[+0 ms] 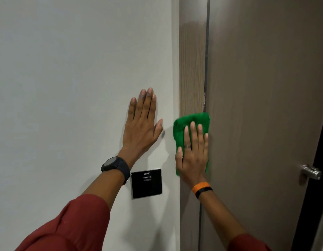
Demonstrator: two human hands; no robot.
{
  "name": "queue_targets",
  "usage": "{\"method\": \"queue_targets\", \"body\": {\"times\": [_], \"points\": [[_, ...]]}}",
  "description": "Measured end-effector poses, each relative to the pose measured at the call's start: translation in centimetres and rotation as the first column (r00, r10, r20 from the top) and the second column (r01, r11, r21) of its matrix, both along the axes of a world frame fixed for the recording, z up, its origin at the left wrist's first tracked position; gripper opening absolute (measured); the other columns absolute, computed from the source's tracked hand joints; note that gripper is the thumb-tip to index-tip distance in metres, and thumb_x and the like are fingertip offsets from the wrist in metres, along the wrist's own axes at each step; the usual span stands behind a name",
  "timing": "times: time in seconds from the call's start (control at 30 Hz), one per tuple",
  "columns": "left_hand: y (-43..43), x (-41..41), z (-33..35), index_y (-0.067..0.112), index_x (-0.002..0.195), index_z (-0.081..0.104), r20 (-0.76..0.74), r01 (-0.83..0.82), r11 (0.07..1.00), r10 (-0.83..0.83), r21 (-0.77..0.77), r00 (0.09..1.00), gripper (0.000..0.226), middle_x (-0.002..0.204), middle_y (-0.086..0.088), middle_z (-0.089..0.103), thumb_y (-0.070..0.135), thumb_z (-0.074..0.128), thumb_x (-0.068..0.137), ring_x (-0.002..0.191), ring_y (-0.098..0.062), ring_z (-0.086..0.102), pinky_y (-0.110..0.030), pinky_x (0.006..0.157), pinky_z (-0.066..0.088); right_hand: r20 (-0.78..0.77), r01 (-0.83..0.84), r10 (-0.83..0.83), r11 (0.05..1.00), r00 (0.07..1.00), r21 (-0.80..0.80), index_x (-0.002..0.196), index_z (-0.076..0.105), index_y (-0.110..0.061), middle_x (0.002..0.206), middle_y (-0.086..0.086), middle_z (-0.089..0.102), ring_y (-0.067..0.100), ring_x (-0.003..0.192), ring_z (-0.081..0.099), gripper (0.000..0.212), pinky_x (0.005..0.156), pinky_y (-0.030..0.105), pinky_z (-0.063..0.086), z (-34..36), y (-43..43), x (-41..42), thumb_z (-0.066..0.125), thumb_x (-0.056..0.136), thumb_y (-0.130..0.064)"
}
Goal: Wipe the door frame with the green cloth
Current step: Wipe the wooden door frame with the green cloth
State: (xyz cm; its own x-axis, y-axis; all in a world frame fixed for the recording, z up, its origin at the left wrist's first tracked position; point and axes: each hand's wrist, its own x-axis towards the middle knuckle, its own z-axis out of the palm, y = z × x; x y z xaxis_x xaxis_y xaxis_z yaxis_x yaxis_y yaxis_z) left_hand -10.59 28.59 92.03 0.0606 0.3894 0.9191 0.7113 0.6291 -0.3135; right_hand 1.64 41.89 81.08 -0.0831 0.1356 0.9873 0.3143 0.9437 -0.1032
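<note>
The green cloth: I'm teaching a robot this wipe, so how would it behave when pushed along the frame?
The green cloth looks soft and bunched, so probably floppy. It likely slides with the flat right hand on it and would drop otherwise.

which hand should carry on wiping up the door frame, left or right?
Right. The right hand already presses the cloth flat against the frame, with bare frame above it. The left hand lies open on the wall, off the frame and with no cloth.
</note>
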Motion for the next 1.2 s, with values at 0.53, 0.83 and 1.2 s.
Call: {"method": "queue_targets", "body": {"times": [0.53,0.83,1.2], "points": [[1.1,0.9,-5.6,0.002,0.166,0.001,0.042,-0.007,0.999,0.009,-0.031,0.999,0.077,0.176,-0.016,0.0,0.042,0.031,0.107,0.163,-0.029,-0.004,-0.049,0.133,-0.004,0.07,-0.005,0.012,0.995,0.997,-0.101,0.169,0.004,-0.019,0.178,0.005,0.003,0.029,0.165,0.007,0.073,0.136,0.05,0.003,-9.6,-0.1,0.6,0.037,0.104,-0.029],[1.7,1.1,-5.9,0.003,0.166,0.002,0.058,0.021,1.0,-0.021,0.002,0.998,0.078,0.176,-0.012,-0.005,0.042,0.036,0.108,0.164,-0.028,-0.004,-0.051,0.134,0.003,-0.114,-0.027,0.025,1.0,0.993,-0.015,0.164,0.027,-0.007,0.173,0.016,0.025,0.034,0.164,0.016,0.066,0.136,0.05,0.007,8.3,1.1,-0.4,0.038,0.103,-0.029],[2.2,1.0,-3.9,0.001,0.166,0.009,0.041,0.03,0.999,-0.031,0.021,0.999,0.075,0.176,-0.017,0.008,0.04,0.035,0.108,0.163,-0.03,0.004,-0.048,0.133,0.001,-0.046,-0.014,0.012,0.998,0.999,-0.055,0.168,0.01,-0.015,0.177,0.01,0.009,0.032,0.165,0.008,0.065,0.136,0.05,0.002,-0.4,1.2,-0.4,0.031,0.108,-0.03]]}}
